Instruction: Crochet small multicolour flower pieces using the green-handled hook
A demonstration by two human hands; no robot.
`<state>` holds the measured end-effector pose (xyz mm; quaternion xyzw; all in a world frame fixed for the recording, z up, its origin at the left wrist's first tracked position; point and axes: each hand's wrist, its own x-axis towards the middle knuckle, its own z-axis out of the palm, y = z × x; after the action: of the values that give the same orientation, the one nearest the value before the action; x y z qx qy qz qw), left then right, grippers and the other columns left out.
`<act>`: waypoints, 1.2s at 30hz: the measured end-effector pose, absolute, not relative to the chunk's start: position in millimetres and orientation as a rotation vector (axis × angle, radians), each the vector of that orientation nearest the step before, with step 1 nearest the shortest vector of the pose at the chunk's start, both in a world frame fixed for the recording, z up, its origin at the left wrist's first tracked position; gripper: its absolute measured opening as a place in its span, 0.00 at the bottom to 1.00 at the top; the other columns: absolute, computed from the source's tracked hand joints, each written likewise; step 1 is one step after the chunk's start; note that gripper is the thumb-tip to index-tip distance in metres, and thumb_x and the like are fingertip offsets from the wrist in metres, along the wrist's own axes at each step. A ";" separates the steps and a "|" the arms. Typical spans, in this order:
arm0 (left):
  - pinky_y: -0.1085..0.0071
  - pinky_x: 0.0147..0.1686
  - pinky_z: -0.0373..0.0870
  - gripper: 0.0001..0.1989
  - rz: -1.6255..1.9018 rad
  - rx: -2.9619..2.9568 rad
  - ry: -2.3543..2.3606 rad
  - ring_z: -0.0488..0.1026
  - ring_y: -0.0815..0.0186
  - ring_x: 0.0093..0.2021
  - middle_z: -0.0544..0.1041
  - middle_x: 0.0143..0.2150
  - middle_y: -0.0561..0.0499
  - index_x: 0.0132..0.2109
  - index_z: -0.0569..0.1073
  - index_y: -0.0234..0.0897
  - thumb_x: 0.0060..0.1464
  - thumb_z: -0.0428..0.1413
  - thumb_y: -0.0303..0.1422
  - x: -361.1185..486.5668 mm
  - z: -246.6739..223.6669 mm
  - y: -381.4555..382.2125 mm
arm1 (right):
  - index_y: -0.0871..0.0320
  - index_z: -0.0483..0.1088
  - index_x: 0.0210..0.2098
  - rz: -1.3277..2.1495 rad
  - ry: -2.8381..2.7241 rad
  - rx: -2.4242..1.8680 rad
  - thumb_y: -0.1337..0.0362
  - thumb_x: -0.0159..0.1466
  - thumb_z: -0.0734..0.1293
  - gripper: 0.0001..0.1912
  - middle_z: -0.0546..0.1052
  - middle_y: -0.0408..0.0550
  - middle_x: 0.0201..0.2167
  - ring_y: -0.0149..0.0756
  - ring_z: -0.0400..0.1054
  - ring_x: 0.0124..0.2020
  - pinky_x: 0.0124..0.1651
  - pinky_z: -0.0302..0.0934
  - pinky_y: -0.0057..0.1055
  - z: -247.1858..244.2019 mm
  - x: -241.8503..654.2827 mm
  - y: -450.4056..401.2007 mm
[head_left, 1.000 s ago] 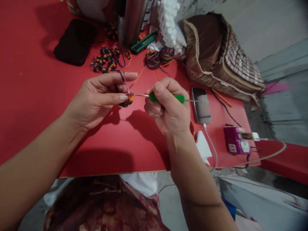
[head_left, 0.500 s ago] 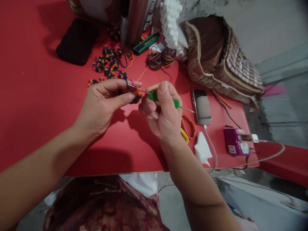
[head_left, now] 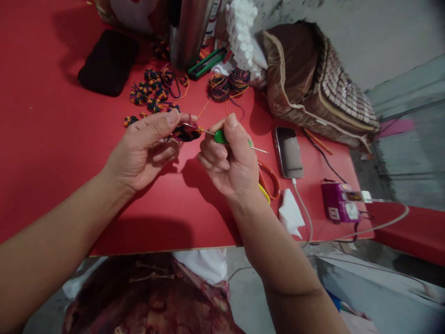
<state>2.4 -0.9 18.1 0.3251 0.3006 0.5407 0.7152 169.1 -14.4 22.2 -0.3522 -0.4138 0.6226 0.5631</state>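
My left hand (head_left: pixel 146 144) grips a small dark and orange crocheted piece (head_left: pixel 187 133) at its fingertips, with yarn running over the fingers. My right hand (head_left: pixel 231 155) is closed round the green handle of a crochet hook (head_left: pixel 220 136). The hook's metal tip lies at the top of the piece, and its other thin end sticks out to the right. Strands lead back to two multicoloured yarn balls (head_left: pixel 227 85). Behind my left hand lie several small crocheted pieces (head_left: pixel 149 92) in dark and orange yarn.
On the red table (head_left: pixel 146 232) are a black case (head_left: pixel 108 62), a metal flask (head_left: pixel 191 35), a green cutter (head_left: pixel 207 64), a brown bag (head_left: pixel 295 79), a phone (head_left: pixel 289 152) on a cable, scissors (head_left: pixel 273 183), white paper (head_left: pixel 291 213) and a purple box (head_left: pixel 335 202).
My left thumb has lifted and shifted up and left, showing more of the crocheted piece. The hook has moved slightly left with my right hand. The whole view has shifted a little.
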 end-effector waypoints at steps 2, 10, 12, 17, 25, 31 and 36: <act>0.69 0.17 0.40 0.09 1.157 0.717 0.611 0.45 0.79 0.19 0.80 0.27 0.53 0.38 0.93 0.40 0.54 0.82 0.36 1.5 18.3 -1.1 | 0.48 0.72 0.34 1.482 -0.980 -0.818 0.29 0.65 0.81 0.31 0.54 0.25 0.17 0.25 0.37 0.16 0.17 0.40 0.27 21.6 169.6 -14.7; 0.73 0.14 0.39 0.10 1.100 0.700 0.568 0.44 0.82 0.16 0.79 0.25 0.56 0.35 0.92 0.39 0.50 0.84 0.30 -1.9 18.0 0.8 | 0.48 0.75 0.36 1.465 -1.013 -0.847 0.27 0.70 0.76 0.31 0.56 0.28 0.18 0.26 0.40 0.17 0.17 0.42 0.27 13.6 176.7 -11.3; 0.79 0.16 0.52 0.10 1.127 0.692 0.566 0.60 0.81 0.18 0.86 0.31 0.53 0.36 0.92 0.40 0.49 0.83 0.25 -0.7 16.9 0.1 | 0.48 0.75 0.36 1.461 -1.005 -0.839 0.29 0.70 0.77 0.30 0.55 0.27 0.18 0.26 0.39 0.17 0.17 0.41 0.27 14.5 176.0 -11.4; 0.75 0.48 0.86 0.14 1.245 0.677 0.594 0.88 0.69 0.40 0.91 0.38 0.53 0.36 0.92 0.40 0.46 0.78 0.17 4.4 15.3 -2.8 | 0.49 0.75 0.35 1.467 -0.963 -0.787 0.37 0.71 0.80 0.25 0.55 0.27 0.18 0.25 0.37 0.17 0.17 0.41 0.26 20.1 172.0 -14.1; 0.80 0.39 0.82 0.16 1.242 0.667 0.628 0.82 0.74 0.31 0.86 0.30 0.55 0.31 0.85 0.37 0.42 0.80 0.16 4.4 14.8 -1.9 | 0.49 0.69 0.34 1.470 -1.011 -0.852 0.26 0.69 0.76 0.34 0.53 0.26 0.18 0.24 0.39 0.16 0.18 0.39 0.27 17.5 169.6 -13.5; 0.72 0.50 0.86 0.23 1.206 0.668 0.588 0.87 0.67 0.42 0.89 0.39 0.52 0.44 0.89 0.39 0.43 0.79 0.13 -0.4 13.5 2.4 | 0.49 0.70 0.35 1.502 -1.001 -0.847 0.28 0.69 0.77 0.32 0.53 0.26 0.19 0.24 0.40 0.16 0.18 0.38 0.29 15.8 170.1 -13.7; 0.71 0.48 0.85 0.31 1.216 0.665 0.629 0.86 0.67 0.39 0.86 0.34 0.56 0.53 0.90 0.44 0.42 0.80 0.15 -1.2 12.0 2.4 | 0.49 0.72 0.36 1.470 -0.985 -0.827 0.29 0.67 0.79 0.32 0.54 0.25 0.18 0.24 0.40 0.15 0.18 0.41 0.28 14.6 164.7 -13.7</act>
<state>-1.2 2.4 12.0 0.3015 0.2849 0.5510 0.7241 164.7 -13.7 14.6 -0.3508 -0.4180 0.6234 0.5600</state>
